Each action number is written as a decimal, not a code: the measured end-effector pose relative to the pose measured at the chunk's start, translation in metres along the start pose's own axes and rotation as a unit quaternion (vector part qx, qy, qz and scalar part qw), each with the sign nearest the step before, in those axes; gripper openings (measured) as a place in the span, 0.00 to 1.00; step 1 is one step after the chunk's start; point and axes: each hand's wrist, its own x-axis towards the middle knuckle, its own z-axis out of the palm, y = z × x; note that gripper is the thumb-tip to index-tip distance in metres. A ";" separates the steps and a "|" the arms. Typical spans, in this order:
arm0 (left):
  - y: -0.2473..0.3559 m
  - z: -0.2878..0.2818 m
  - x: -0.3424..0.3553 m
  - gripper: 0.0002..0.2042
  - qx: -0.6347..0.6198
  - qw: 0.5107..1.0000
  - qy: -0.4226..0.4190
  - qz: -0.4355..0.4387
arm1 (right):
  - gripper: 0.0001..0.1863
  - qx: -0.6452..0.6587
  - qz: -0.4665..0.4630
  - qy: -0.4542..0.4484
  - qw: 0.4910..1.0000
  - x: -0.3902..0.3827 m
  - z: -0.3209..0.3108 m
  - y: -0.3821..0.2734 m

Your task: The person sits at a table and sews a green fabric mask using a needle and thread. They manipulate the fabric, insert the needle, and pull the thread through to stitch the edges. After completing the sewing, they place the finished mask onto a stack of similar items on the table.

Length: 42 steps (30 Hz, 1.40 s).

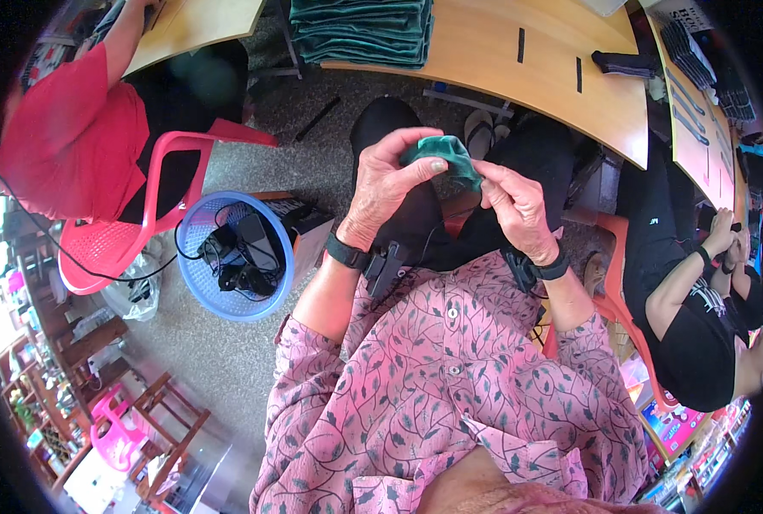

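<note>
A small piece of green velvety cloth [452,152] is held up over my lap, between both hands. My left hand [392,176] grips its left side, thumb in front and fingers behind. At the lower right edge of the cloth, the fingertips of my right hand [518,206] pinch it. The cloth looks folded or curled; its far side is hidden. Just beyond my knees, a stack of folded green velvety cloth [360,36] lies at the left end of a wooden table [484,51].
A blue basket [189,287] with black cables and adapters stands on the floor at left, near a pink chair [95,257] holding a person in red [65,137]. At right sits a person in black [698,343]. A dark folded cloth [623,64] lies on the table's right end.
</note>
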 end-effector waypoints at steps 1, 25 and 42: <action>-0.002 -0.001 0.000 0.18 0.032 0.999 0.007 0.000 | 0.15 -0.001 0.001 0.012 1.000 0.000 0.001 0.000; 0.002 0.006 -0.002 0.11 0.014 1.000 0.022 0.016 | 0.14 0.009 0.017 0.015 1.000 -0.001 0.003 -0.001; 0.005 0.017 -0.006 0.16 0.004 0.999 0.014 0.050 | 0.11 0.007 0.053 0.014 0.998 -0.002 0.001 -0.004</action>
